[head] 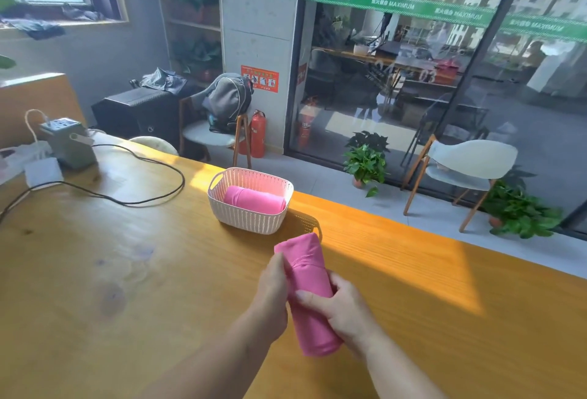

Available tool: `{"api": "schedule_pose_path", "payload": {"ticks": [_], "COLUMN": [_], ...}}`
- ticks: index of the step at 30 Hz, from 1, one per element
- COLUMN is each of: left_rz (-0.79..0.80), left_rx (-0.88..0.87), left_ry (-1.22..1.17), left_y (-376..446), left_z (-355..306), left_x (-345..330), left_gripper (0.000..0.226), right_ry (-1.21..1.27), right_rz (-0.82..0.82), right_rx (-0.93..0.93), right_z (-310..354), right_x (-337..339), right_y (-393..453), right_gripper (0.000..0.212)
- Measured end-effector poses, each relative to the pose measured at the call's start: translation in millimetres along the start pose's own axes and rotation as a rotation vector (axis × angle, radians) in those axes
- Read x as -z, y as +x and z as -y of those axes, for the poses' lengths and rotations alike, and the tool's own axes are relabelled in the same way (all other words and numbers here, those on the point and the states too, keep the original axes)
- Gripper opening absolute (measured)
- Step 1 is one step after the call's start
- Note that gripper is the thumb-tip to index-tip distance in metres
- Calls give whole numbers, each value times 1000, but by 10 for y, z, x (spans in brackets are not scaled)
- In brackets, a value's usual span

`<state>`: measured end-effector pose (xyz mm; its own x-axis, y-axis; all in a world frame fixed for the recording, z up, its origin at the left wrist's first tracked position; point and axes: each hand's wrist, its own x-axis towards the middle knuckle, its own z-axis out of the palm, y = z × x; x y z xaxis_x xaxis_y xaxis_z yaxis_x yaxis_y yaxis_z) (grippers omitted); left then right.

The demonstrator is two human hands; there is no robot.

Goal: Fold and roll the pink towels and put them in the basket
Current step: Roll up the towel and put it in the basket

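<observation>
Left hand (pixel 275 284) fingers hidden behind the rolled towel (pixel 313 293); basket (pixel 251 217) wall masking the second towel's (pixel 254 200) underside.

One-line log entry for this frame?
step: carry roll | both hands: left hand, right hand grip rolled pink towel | basket: one roll inside

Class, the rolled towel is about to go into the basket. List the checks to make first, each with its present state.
1. Rolled towel tight, no loose end: ok on the visible side.
2. Left hand and right hand both grip it: ok.
3. Basket upright on the table: ok.
4. Room beside the towel already inside: ok.
5. Path to the basket free: ok.
</observation>
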<state>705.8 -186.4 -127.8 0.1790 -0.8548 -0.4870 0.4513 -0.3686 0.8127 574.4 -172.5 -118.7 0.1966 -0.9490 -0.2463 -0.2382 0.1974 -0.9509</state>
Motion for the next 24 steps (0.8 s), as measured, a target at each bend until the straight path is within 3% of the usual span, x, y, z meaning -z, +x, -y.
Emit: {"api": "schedule_pose_path", "payload": {"ticks": [5, 7, 9, 11, 13, 17, 20, 22, 24], "left_rz": [-106, -164, -68, 57, 52, 26, -1, -17, -48], "left_rx": [6, -93, -231, -310, -321, -279, -252, -248, -243], "left_ry": [323, 415, 475, 554, 570, 349, 173, 153, 183], "left_y": [-114, -94, -76, -68, -11, 270, 574, 768, 998], "left_z": [149, -35, -290, -524, -682, -957, -1243, -1433, -1615], "left_x": [146, 230, 285, 302, 334, 414, 520, 570, 622], "left_gripper": [35, 49, 72, 69, 57, 55, 66, 74, 76], "right_ry": [-280, -390, -488, -537, -554, -653, -480, -324, -310], "right_rz": [-23, 0, 33, 46, 48, -81, -253, -286, -326], "right_rx": [73, 84, 99, 120, 130, 151, 29, -6, 7], "right_z": [129, 191, 251, 329, 420, 582, 668, 754, 881], "right_x": [137, 142, 79, -11, -96, -162, -163, -237, -386], "right_y": [143, 184, 210, 249, 332, 549, 800, 1007, 1265], "right_gripper": [65, 72, 77, 76, 78, 96, 76, 48, 39]}}
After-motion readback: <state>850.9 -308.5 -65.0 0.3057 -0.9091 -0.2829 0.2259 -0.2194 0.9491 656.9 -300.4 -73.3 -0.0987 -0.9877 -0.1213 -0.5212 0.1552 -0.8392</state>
